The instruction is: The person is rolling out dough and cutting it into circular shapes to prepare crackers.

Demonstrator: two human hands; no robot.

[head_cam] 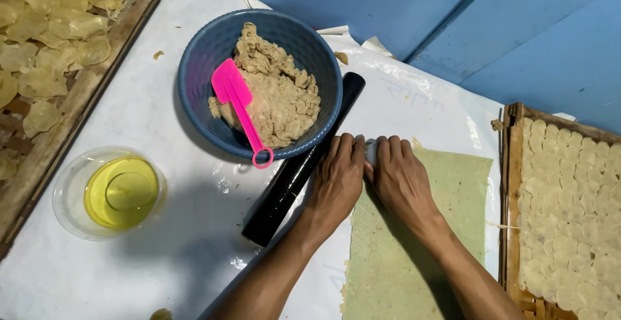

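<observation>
**Green dough sheet under two flat hands, black roller just beside**

Green and thin, the dough sheet (420, 242) lies on the white plastic cover (129, 275) and runs from the lower edge of the view up to the hands. Both hands rest at the far end of this sheet: the left hand (337, 179) sits on its left corner, fingers stretched and close together, grasping nothing; the right hand (400, 179) is just beside it, fingers also flat, pressing on the sheet. Whether a small pale thing between the two hands is pinched, I cannot tell.

In my judgement the sheet can tear or crease at this end if the hands drag it, because it looks very thin. The black roller (301, 168) touches the left hand's side and could roll away or bump the bowl.

Left of the sheet, a clear round container (68, 194) holds yellow oil. Farther from the sheet, past the roller, the blue bowl (194, 67) holds lumpy beige dough (281, 90) and a pink spatula (234, 97). Right of the sheet, a wooden tray (511, 197) holds rows of pale discs (572, 216); far left, another tray (97, 74) carries dried chips (45, 35).
</observation>
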